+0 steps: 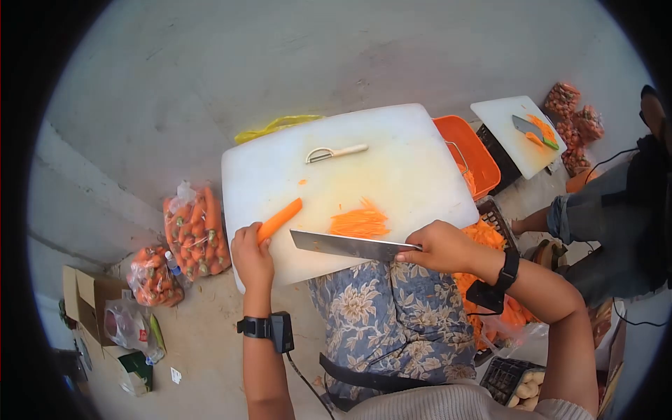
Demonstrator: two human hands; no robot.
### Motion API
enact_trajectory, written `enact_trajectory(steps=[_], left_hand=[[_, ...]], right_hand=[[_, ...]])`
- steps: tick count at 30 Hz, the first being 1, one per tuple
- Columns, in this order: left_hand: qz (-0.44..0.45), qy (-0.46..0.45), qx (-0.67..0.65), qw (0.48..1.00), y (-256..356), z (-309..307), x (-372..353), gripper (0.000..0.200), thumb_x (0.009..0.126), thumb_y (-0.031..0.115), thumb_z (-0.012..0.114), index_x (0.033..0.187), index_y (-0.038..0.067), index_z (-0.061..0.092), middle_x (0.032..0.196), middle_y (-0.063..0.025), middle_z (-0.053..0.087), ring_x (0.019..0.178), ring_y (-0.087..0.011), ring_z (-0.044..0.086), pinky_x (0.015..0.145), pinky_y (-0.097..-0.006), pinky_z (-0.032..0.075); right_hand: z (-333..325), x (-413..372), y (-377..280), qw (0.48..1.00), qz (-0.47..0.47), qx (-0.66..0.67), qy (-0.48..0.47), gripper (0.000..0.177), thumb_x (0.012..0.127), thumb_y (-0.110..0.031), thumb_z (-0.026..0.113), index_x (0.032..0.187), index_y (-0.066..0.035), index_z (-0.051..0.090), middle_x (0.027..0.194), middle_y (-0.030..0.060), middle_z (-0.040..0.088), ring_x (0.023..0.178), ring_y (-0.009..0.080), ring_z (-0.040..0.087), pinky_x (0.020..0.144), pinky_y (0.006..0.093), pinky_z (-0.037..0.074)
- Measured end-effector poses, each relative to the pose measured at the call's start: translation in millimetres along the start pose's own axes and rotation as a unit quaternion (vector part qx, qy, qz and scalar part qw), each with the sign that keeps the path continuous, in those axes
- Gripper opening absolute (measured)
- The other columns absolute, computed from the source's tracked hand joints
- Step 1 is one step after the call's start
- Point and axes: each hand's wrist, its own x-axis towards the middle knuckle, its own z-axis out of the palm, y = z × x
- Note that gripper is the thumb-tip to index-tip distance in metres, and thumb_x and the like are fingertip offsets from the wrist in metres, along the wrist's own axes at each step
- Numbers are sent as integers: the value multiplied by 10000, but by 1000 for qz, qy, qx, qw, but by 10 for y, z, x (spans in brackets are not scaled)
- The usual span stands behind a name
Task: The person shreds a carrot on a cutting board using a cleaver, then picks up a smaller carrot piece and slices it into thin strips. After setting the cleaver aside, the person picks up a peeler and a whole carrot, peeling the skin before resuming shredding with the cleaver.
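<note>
My left hand [253, 253] is closed round the lower end of a peeled carrot [281, 218], which slants up over the left part of a white cutting board [392, 154]. My right hand [442, 248] grips the handle of a cleaver [343, 245]; its blade points left along the board's near edge, its tip a little right of the carrot. Just beyond the blade lies a pile of carrot shreds [360, 221]. A peeler [336, 153] rests near the board's far side, and a small carrot scrap [302, 182] lies above the carrot.
Bags of carrots [197, 234] stand on the floor at left, near a cardboard box [85, 297]. At right are an orange tub [483, 157], a second board [514, 133] with a knife [528, 128], a crate of potatoes [526, 389], and another person [609, 217].
</note>
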Motion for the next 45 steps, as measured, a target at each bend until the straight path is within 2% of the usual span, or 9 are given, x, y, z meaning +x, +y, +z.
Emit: enact_trajectory(steps=[6,9,14,18,20,24,35,40,45], left_hand=[[-27,20,32,999,-78,-38,-193,389,784,-13,656,1166,21,592,1095,-157,571,1039,-357,542,906,-437,435],[-22,47,36,998,-61,31,-236,394,802,-17,633,1191,12,575,1111,-171,559,1055,-367,532,921,-447,426],[-15,97,60,993,-40,131,-286,391,821,-4,611,1209,14,564,1113,-172,553,1072,-369,519,925,-451,424],[-9,95,61,994,-55,125,-288,393,829,-3,593,1220,10,557,1109,-174,549,1068,-367,517,926,-453,421],[-6,97,57,994,-73,122,-305,394,829,-3,591,1222,9,557,1107,-176,548,1066,-367,517,925,-454,420],[-1,101,67,993,-102,155,-305,401,830,-2,590,1230,9,556,1112,-184,543,1060,-373,518,920,-458,423],[-3,108,73,991,-69,157,-318,402,831,11,593,1231,10,553,1105,-185,537,1059,-373,518,928,-457,418],[-4,103,72,992,-45,150,-324,398,831,10,585,1228,4,549,1102,-183,533,1066,-373,513,928,-458,416],[11,112,60,992,-60,152,-343,400,833,2,584,1231,6,546,1112,-182,531,1070,-374,510,928,-460,415]], right_hand=[[148,194,60,999,3,16,-30,462,883,-429,642,810,25,688,698,206,637,698,361,634,666,449,482],[161,273,108,999,-25,23,-8,442,896,-406,645,805,25,683,586,160,612,583,299,629,586,415,473],[11,320,221,993,59,97,-23,419,889,-364,679,750,31,651,552,111,604,469,212,594,509,355,475],[-72,320,422,979,120,163,-17,389,877,-319,690,798,59,650,550,129,601,437,201,583,437,340,459],[-74,302,566,966,133,218,29,366,884,-292,684,818,66,636,545,112,589,400,165,539,371,308,416],[-247,222,771,946,187,253,78,336,868,-253,701,892,75,627,542,96,569,390,152,497,367,299,405],[-587,-6,1816,899,256,281,218,389,874,-288,718,931,82,612,554,85,574,402,144,522,360,305,429],[-637,-86,2028,825,311,341,327,313,907,-233,673,945,73,615,562,87,566,395,145,506,354,311,414],[-545,-135,1981,823,306,328,348,298,921,-229,650,934,67,619,561,83,565,385,136,492,349,305,401]])
